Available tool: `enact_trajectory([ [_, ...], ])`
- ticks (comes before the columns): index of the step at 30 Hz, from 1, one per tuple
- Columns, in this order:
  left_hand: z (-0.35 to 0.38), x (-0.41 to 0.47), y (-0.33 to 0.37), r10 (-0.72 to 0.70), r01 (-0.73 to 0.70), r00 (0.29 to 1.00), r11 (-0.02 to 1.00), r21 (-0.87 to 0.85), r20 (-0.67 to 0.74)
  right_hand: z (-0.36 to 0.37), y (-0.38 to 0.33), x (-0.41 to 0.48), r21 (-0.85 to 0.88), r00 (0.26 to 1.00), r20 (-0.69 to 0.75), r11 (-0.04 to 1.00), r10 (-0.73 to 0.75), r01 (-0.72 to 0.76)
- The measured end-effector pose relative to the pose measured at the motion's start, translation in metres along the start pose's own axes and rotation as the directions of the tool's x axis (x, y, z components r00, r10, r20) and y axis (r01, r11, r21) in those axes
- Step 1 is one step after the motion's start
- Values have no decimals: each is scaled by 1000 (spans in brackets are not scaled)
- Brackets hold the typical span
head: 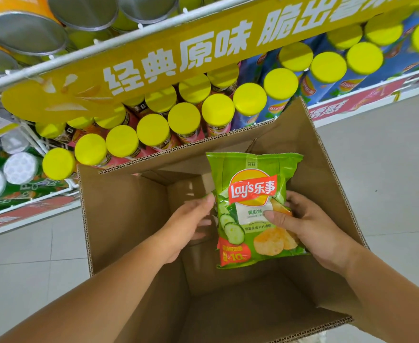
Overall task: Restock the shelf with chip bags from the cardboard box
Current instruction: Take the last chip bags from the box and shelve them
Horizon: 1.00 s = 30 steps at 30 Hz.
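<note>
Right hand point(312, 231) pinches the chip bag point(253, 174), left hand point(186, 226) loosely touches its edge; a hard squeeze could crush chips.

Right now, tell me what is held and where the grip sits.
A green chip bag: the right hand pinches its right edge, thumb in front; the left hand touches its left edge.
</note>
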<state>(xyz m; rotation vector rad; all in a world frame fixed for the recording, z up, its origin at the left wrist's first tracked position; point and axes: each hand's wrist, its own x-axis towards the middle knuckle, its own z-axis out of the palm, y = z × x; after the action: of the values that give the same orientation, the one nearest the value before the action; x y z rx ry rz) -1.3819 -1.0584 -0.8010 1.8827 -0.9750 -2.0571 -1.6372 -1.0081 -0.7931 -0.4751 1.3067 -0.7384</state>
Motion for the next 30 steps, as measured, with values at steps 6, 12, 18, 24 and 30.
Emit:
enact_trajectory([
  [6, 9, 30, -24, -142, 151, 982, 987, 63, -125, -15, -22, -8, 5, 999, 23, 999, -43, 43],
  [12, 31, 81, -54, -127, 158, 986, 922, 353, -110, -36, -20, 3, -50, 999, 13, 998, -40, 41],
  [18, 60, 137, -93, -144, 172, 976, 969, 176, -162, -55, -16, 16, -60, 996, 11, 994, -92, 93],
  [24, 57, 155, -114, -202, 199, 968, 979, -34, -146, -68, -14, 23, -105, 990, -5, 985, -140, 139],
  [30, 11, 127, -96, -137, 134, 976, 991, -27, -172, -71, -14, 25, -80, 994, -16, 991, -105, 103],
])
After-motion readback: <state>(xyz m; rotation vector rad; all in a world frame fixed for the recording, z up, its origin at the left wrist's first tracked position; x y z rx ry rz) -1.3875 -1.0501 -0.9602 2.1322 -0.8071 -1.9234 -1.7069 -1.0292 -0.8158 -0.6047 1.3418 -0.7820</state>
